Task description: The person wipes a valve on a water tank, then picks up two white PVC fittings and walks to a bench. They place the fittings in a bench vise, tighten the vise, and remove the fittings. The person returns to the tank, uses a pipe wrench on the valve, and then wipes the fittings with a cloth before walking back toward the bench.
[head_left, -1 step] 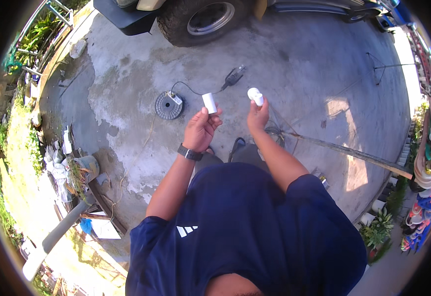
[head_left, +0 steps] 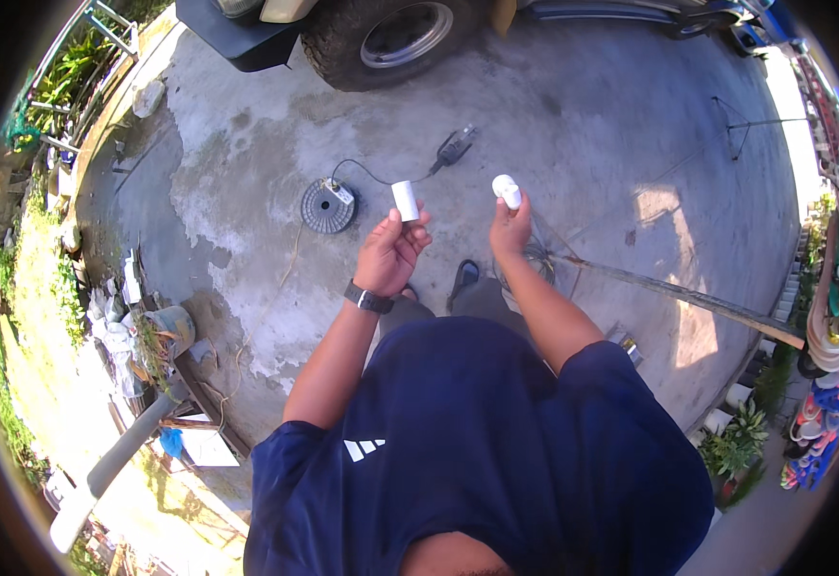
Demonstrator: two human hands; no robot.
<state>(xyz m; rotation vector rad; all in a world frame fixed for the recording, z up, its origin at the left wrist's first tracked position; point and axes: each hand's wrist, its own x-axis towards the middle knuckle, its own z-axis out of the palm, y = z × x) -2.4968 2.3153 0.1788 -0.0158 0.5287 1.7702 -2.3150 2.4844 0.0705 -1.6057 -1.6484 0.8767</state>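
My left hand (head_left: 394, 252), wearing a dark wristwatch, grips a short white cylinder (head_left: 405, 201), like a piece of plastic pipe, between thumb and fingers. To its right, my right hand (head_left: 510, 230) is closed on a white elbow-shaped fitting (head_left: 506, 188), its rounded end pointing up and away from me. The two white pieces are held apart, at about the same height in view. Beyond my left hand, a round dark reel (head_left: 327, 207) lies on the concrete, a black cable running from it to a dark plug-like piece (head_left: 454, 150).
A vehicle's tyre (head_left: 347, 56) stands at the far side. At right, a long wooden pole (head_left: 674, 294) lies by coiled wire (head_left: 537, 269). A bucket (head_left: 171, 329) and bags are at left; potted plants (head_left: 734, 444) and footwear (head_left: 818, 432) line the right edge.
My right hand has shifted slightly right, and the fitting in it has turned a little. My left hand stays nearly still.
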